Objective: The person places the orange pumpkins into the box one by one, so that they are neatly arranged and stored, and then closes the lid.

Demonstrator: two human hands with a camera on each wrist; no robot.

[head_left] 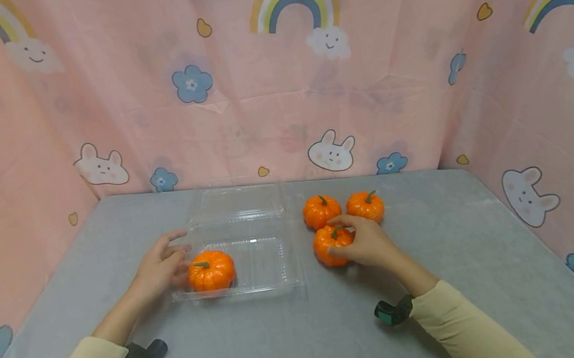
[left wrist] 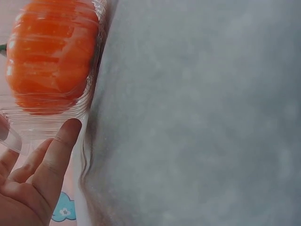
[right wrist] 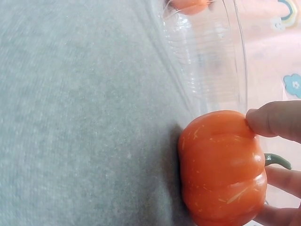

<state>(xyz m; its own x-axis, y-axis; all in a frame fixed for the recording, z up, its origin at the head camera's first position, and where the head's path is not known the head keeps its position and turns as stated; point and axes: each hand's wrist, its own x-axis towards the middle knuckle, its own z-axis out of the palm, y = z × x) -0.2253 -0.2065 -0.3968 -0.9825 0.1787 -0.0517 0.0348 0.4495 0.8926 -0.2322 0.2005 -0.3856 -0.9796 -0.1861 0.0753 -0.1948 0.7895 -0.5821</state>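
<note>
A clear plastic clamshell box (head_left: 259,287) lies with its lid folded back on the table. Inside its left part sits a small orange pumpkin (head_left: 212,271) with a green stem, seen through the clear wall in the left wrist view. My left hand (head_left: 159,272) is at the box's left side, its fingers loosely extended; one fingertip is close to the ribbed wall. To the right of the box, my right hand (head_left: 369,243) holds another orange pumpkin (right wrist: 223,169) between thumb and fingers, low at the table surface. Some of those fingers are hidden behind it.
Two more orange pumpkins, a left one (head_left: 321,211) and a right one (head_left: 366,208), stand just behind the held one. The grey table (head_left: 270,357) is bounded by a pink patterned curtain (head_left: 256,127) at the back and sides.
</note>
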